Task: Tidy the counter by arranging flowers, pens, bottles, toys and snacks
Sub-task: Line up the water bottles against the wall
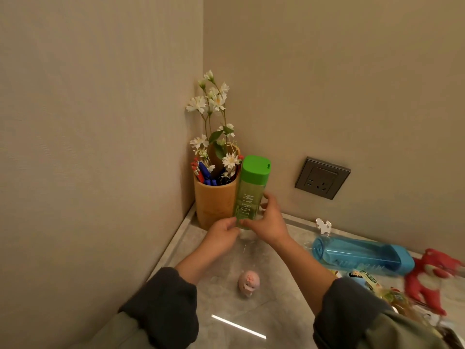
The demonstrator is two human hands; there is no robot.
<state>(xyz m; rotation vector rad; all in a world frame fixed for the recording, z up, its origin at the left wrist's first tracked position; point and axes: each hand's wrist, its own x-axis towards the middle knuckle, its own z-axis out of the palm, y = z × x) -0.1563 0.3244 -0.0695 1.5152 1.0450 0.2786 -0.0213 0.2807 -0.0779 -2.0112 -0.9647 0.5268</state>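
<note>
A green bottle [251, 190] with a green cap stands upright in the counter's corner, touching a bamboo holder [214, 202] that contains white flowers [216, 102] and red and blue pens [202, 172]. My right hand [270, 220] grips the bottle's lower part. My left hand [222, 233] pinches its base from the left. A blue bottle [359, 255] lies on its side to the right. A small pink toy [248, 283] sits on the counter between my forearms. A red plush toy [432, 278] lies at the far right, with snack packets [370, 283] in front of it.
Two beige walls meet behind the holder. A dark wall socket [322, 178] sits on the right wall. A small white figure [324, 225] stands against the wall above the blue bottle. The grey marble counter [264, 311] has a raised rim along the walls.
</note>
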